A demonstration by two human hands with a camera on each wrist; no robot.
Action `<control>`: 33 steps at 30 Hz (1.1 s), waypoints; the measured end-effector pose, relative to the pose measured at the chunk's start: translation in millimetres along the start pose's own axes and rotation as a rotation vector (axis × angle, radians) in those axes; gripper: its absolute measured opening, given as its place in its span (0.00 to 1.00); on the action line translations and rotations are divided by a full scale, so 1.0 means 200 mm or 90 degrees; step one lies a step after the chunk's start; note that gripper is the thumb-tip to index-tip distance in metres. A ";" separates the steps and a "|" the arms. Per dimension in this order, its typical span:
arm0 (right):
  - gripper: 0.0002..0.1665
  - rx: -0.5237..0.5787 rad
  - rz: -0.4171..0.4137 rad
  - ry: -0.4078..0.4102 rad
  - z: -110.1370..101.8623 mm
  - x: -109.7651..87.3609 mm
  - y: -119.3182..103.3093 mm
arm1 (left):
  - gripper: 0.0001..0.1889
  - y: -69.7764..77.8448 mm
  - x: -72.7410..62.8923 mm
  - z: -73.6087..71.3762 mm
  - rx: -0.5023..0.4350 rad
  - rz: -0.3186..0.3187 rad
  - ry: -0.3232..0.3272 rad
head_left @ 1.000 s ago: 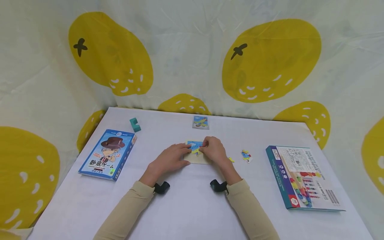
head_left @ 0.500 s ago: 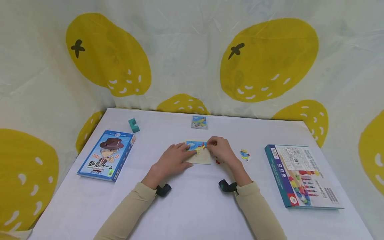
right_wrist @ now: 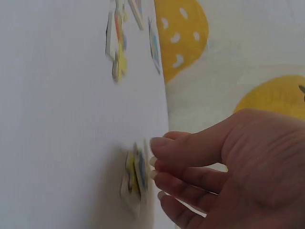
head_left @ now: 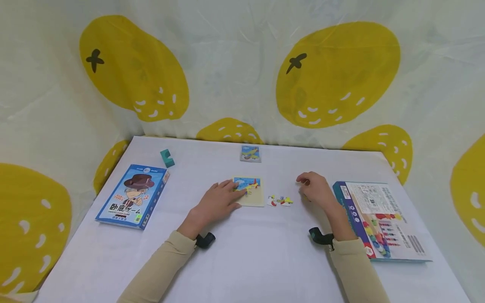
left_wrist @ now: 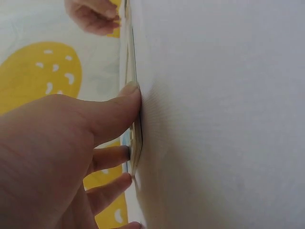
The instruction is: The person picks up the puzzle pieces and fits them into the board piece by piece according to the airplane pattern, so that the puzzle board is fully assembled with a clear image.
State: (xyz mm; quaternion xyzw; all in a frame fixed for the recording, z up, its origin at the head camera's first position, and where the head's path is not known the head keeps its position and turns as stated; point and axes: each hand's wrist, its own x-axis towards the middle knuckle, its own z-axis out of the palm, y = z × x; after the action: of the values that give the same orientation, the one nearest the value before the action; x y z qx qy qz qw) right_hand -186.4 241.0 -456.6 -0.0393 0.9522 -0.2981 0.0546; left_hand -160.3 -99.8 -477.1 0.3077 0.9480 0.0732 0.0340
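My left hand [head_left: 217, 202] rests at the left side of a small jigsaw board [head_left: 257, 198], its index finger lying on top. In the left wrist view the thumb [left_wrist: 125, 107] touches the board's edge [left_wrist: 137, 138]. Blue sky and red and yellow plane pieces fill the board's upper part; bare wood shows below. My right hand [head_left: 314, 188] is off to the right with fingers loosely bent, nothing between them. The right wrist view has its fingertips [right_wrist: 157, 193] close to a small heap of puzzle pieces [right_wrist: 135, 179]. More puzzle pieces [head_left: 280, 200] lie just right of the board.
A picture card of a yellow plane [head_left: 250, 154] lies behind the board. At the left are a blue game box [head_left: 132, 195] and a teal notched block [head_left: 167, 158]. A larger box with printed toys [head_left: 382, 223] lies right of my right forearm.
My right hand has left the board and moved right, over to the farther pieces, uncovering the nearer ones. A red piece shows on the board. My left hand has stayed put.
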 end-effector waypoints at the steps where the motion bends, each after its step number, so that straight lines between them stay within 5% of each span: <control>1: 0.17 -0.009 0.003 -0.008 -0.02 -0.01 0.02 | 0.27 0.00 0.00 0.00 0.001 0.001 0.000; 12: 0.22 -0.021 0.053 -0.055 -0.06 -0.02 0.10 | 0.28 0.00 0.00 -0.02 -0.024 0.007 -0.008; 27: 0.15 0.046 0.085 -0.015 -0.06 -0.01 0.13 | 0.27 -0.02 0.00 0.00 -0.022 0.005 -0.002; 33: 0.09 0.069 0.047 0.014 -0.05 -0.01 0.11 | 0.27 -0.04 0.00 0.01 -0.017 0.009 0.004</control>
State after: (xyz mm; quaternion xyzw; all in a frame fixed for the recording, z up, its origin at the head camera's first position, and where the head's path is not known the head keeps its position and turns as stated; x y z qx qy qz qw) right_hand -185.8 265.8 -461.0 0.0023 0.9359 -0.3476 0.0568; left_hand -164.6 -104.8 -480.3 0.3136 0.9449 0.0874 0.0347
